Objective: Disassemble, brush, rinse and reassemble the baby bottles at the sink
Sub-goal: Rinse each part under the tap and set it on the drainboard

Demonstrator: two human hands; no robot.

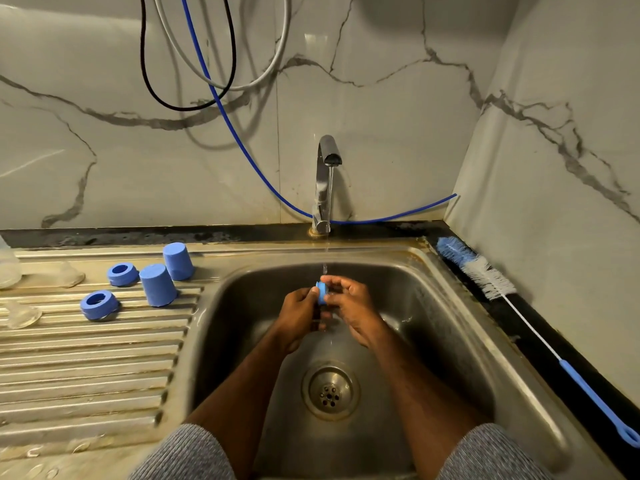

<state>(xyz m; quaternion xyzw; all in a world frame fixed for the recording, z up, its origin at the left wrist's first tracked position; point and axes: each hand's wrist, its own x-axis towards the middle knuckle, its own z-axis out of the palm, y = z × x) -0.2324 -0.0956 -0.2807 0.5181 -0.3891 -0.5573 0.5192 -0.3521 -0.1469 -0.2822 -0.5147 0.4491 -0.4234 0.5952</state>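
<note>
— Over the steel sink (450,306), what are the hands doing?

— Both are held under a thin stream of water from the chrome tap (325,174). The left hand (298,313) and the right hand (353,306) have their fingers curled round a small blue plastic ring (322,293), pinching it between them just below the stream. Something clear may sit against the ring, but it is too hidden to tell.

— And the basin itself?

— Smooth brushed metal, rounded corners, a round perforated drain (330,393) at the bottom. Nothing else lies in it apart from running water.

— What is on the draining board?

— The ribbed steel board (86,368) on the left carries two blue caps (157,285), tapered cylinders standing mouth down, one just behind the other. Near them lie two blue screw rings (122,274), flat with round holes. Two soft, clear teats (22,315) rest further left, and a clear bottle (8,268) shows at the frame's edge.

— Any brush?

— A long bottle brush (485,271), blue and white bristles, wire stem, blue looped handle, lies on the dark ledge right of the sink, well apart from the hands. Grey knitted sleeves (187,455) show at the bottom.
</note>
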